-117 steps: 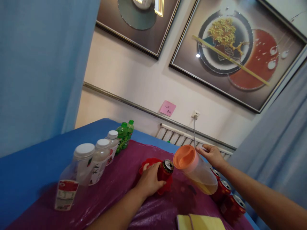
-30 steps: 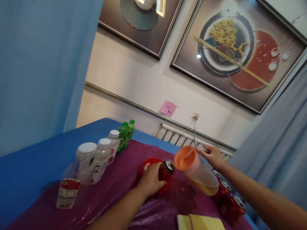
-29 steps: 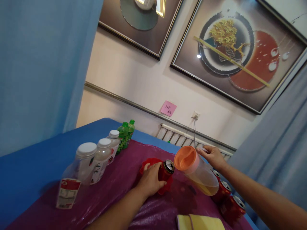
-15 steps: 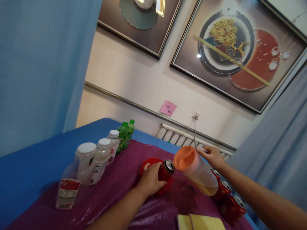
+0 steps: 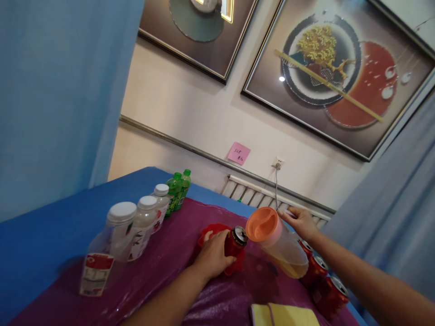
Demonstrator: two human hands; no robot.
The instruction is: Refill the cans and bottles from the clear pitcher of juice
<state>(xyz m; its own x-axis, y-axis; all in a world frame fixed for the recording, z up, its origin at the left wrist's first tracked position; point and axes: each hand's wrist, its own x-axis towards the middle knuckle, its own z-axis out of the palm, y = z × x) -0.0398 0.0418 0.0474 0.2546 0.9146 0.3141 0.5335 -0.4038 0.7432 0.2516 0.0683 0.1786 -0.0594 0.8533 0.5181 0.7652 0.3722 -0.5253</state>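
My left hand (image 5: 215, 256) is closed around a red drink can (image 5: 235, 242) with a dark rim, its opened top facing up. The can is over or in a red scalloped dish (image 5: 217, 228); whether it touches the bottom is hidden. My right hand (image 5: 301, 222) grips the handle of a clear pitcher (image 5: 280, 249) with an orange lid. The pitcher tilts left, its lid close to the can's top, and some yellowish liquid lies low inside it. Any stream between lid and can is too fine to make out.
Several clear bottles with white caps (image 5: 120, 213) and green bottles (image 5: 175, 192) line the left. More red cans (image 5: 329, 294) stand at the right. A folded yellow cloth (image 5: 287, 314) lies in front on the purple plastic sheet (image 5: 163, 271).
Hardly anything differs. Both hands, the can and the tilted pitcher stay in nearly the same place.
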